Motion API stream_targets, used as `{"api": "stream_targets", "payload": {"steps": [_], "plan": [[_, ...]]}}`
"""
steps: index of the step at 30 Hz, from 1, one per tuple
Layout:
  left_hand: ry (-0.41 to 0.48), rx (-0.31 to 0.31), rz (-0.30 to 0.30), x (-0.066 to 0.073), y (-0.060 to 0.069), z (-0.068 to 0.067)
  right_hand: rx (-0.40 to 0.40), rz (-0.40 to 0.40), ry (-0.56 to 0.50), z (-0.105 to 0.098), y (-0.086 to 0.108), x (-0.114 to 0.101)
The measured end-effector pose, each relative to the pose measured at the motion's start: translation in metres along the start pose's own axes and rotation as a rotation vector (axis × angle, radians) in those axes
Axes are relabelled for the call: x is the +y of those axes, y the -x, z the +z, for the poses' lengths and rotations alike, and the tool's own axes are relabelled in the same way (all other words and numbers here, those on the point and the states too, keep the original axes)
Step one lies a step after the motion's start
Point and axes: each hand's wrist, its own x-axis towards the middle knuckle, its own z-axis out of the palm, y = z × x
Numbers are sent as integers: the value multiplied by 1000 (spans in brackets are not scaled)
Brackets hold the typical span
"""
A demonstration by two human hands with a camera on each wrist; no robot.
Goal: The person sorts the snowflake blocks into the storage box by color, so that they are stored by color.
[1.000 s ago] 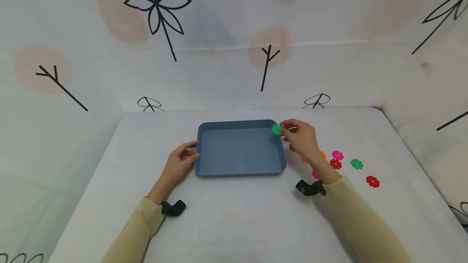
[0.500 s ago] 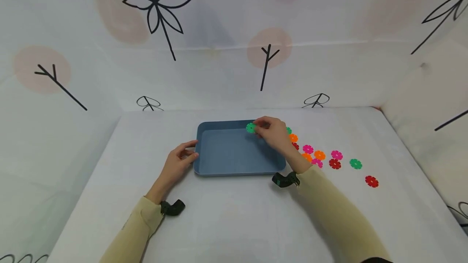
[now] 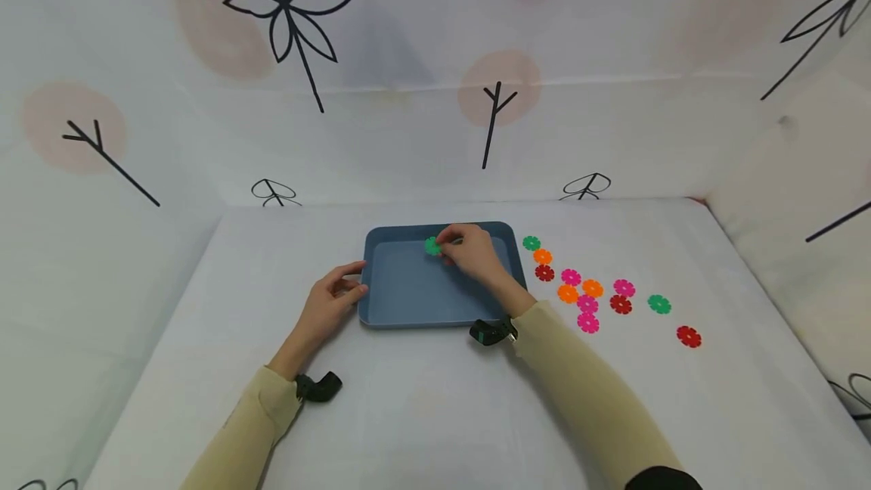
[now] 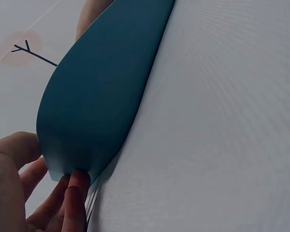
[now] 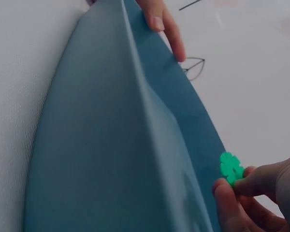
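Note:
In the head view a blue-grey tray (image 3: 435,320) lies flat on the white table. At its left edge the left hand (image 3: 328,308) grips the rim; in the left wrist view that hand (image 4: 48,193) has its fingertips against the tray's wall (image 4: 94,87). The right hand (image 3: 472,254) is over the upper middle of the tray, pinching a green flower-shaped piece (image 3: 432,246) between thumb and fingers. The right wrist view shows the green piece (image 5: 230,167) upright in the fingertips of the right hand (image 5: 258,193), by the tray's far side.
Right of the tray lie several flat flower-shaped pieces: green (image 3: 531,243), orange (image 3: 592,289), pink (image 3: 588,323) and red (image 3: 689,336), some of them touching. Patterned white cloth (image 3: 395,142) stands behind the table (image 3: 408,414).
The right hand has moved left with the green piece, from the tray's upper right corner to over its upper middle, uncovering pieces on the table. The left hand has stayed at the rim.

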Motion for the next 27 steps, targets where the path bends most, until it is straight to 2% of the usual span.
{"api": "stream_targets", "payload": {"steps": [13,21,27], "plan": [[12,0,2,1,-1,-1,-117,112,42,16,-14,-17],[11,-6,-3,-2,0,1,-148,73,3,26,-23,-10],[5,9,-8,-31,-7,3,-159,59,-9,33,-24,-10]]}}
